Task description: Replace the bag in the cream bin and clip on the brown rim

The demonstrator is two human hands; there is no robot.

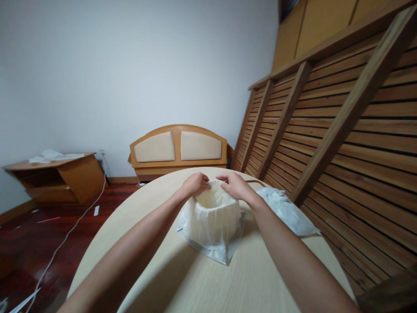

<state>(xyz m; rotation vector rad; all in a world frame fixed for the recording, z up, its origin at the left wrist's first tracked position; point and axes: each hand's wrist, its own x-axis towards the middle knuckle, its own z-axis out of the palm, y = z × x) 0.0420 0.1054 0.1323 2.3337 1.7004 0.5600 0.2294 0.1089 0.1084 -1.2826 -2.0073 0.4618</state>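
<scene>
A small round bin lined with a thin white plastic bag (213, 219) stands on a pale round wooden table (182, 278). The bag is pulled over the bin's rim and drapes down its sides onto the tabletop. My left hand (194, 184) is closed on the bag's edge at the far rim, left of centre. My right hand (235, 184) pinches the same edge just to the right, the two hands almost touching. The bin under the bag is hidden.
More crumpled white plastic (286, 211) lies on the table to the right. A slatted wooden bed frame (342, 130) leans close on the right. A headboard (178, 150) stands against the far wall, a low wooden cabinet (55, 178) at left, a white cable (70, 232) across the dark floor.
</scene>
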